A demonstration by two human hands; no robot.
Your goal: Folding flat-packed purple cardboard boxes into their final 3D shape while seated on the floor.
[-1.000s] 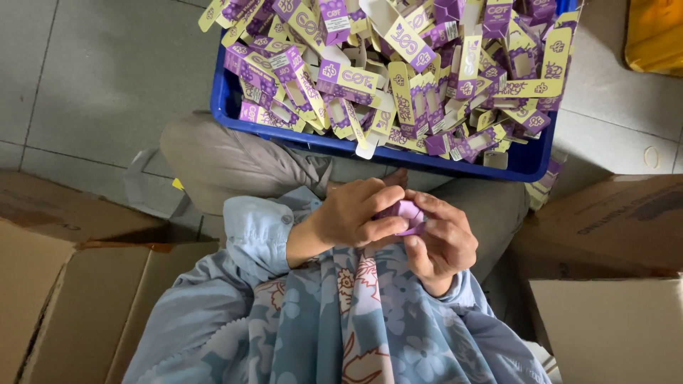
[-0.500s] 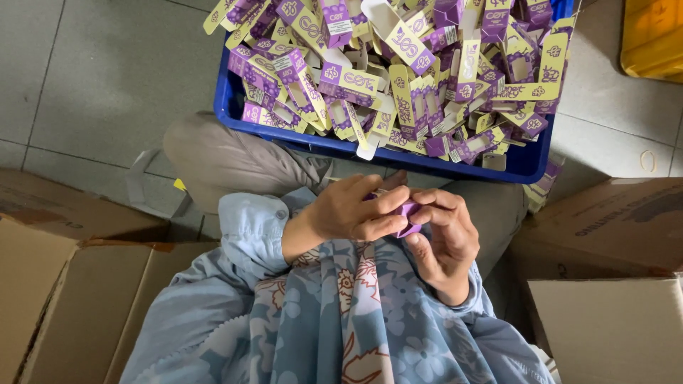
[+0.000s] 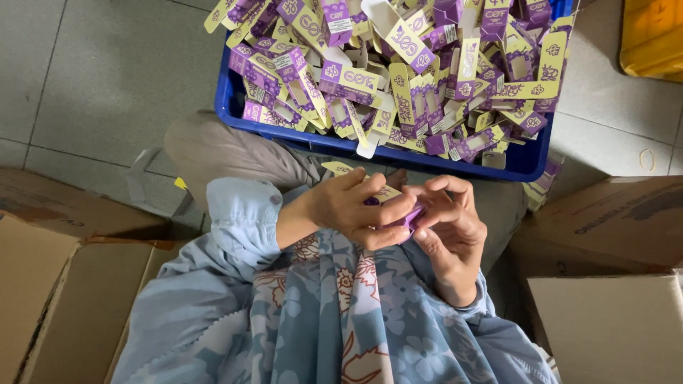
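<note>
A small purple carton [image 3: 407, 215] sits pinched between both hands over the lap, mostly hidden by fingers. The left hand [image 3: 353, 206] wraps it from the left, grip closed on it; the right hand [image 3: 449, 231] clamps its right end with the fingertips. Just beyond, a blue bin [image 3: 235, 96] brims with flat purple-and-yellow cartons [image 3: 398, 64]. Cardboard boxes [image 3: 605, 227] crowd both sides, leaving narrow floor [image 3: 107, 78].

Small packing workshop, floor-level hand assembly. Grey tiled floor [image 3: 107, 78], person sits on it w/ a blue crate [image 3: 530, 165] heaped w/ flat purple-and-yellow carton blanks [image 3: 398, 64], many alike. Brown cardboard boxes [image 3: 64, 284] close on both sides, a yellow bin [image 3: 654, 35] at top right. No bench or machines in view; bulk stock + shipping boxes = piecework packaging.
</note>
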